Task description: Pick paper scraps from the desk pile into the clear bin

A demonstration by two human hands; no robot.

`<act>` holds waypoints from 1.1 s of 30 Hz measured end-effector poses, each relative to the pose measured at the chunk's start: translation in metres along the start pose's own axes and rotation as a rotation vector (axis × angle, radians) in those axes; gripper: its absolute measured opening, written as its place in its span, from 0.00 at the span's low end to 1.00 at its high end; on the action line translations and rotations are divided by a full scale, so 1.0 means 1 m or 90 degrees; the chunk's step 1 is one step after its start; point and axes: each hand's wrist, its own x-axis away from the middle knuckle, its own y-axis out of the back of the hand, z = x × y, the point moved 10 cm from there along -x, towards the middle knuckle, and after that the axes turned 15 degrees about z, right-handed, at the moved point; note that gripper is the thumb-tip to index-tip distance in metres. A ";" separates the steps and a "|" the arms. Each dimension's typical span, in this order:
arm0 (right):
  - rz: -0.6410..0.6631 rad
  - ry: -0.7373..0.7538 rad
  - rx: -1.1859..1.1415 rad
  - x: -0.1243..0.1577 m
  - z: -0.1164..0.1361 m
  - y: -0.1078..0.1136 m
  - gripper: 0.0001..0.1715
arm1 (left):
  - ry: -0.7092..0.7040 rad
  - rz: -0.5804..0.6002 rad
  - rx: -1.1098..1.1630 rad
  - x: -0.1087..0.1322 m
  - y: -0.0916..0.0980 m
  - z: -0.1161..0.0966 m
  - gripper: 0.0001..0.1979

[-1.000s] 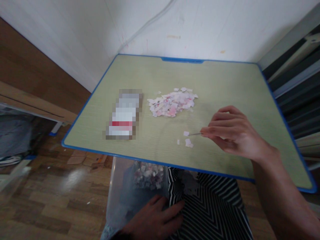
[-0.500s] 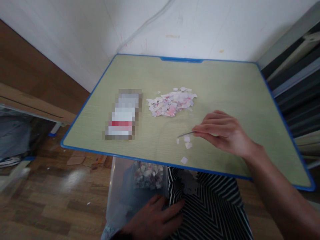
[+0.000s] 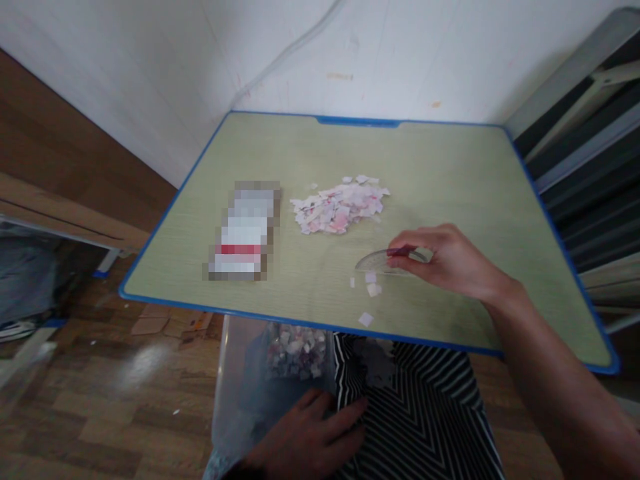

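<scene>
My right hand (image 3: 445,260) pinches a clear half-round protractor (image 3: 375,261) between thumb and fingers, its face showing and its straight edge low over the tabletop. Just in front of it lie several small white paper pieces (image 3: 370,277); one lone piece (image 3: 365,319) is nearer the table's front edge. Farther back sits a heap of white and pink paper scraps (image 3: 340,207). Below the table, my left hand (image 3: 313,430) rests with fingers loosely spread, between a translucent plastic bin (image 3: 223,380) and striped fabric (image 3: 425,400) on my lap. It holds nothing that I can see.
A pixelated phone-shaped object (image 3: 245,230) lies left on the pale green folding table (image 3: 440,160), which has a blue rim. More paper pieces (image 3: 297,350) fill part of the bin. A white wall (image 3: 425,53) stands behind; a brown wooden panel (image 3: 75,133) is at left.
My right hand has turned the protractor from nearly edge-on so that its half-round face shows. My left hand stays in place. The whole view has shifted slightly.
</scene>
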 end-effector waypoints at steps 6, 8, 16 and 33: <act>0.049 -0.005 -0.016 -0.012 0.006 -0.015 0.07 | -0.002 0.011 0.007 -0.001 -0.002 0.000 0.10; 0.082 0.023 -0.017 -0.012 0.012 -0.020 0.07 | -0.002 0.016 0.012 -0.001 -0.002 0.001 0.09; 0.267 0.069 -0.044 -0.005 0.023 -0.043 0.09 | 0.003 -0.008 0.003 0.001 0.002 0.000 0.14; 0.213 -0.072 -0.192 0.004 -0.012 -0.021 0.08 | 0.013 -0.044 0.000 -0.004 0.008 0.002 0.16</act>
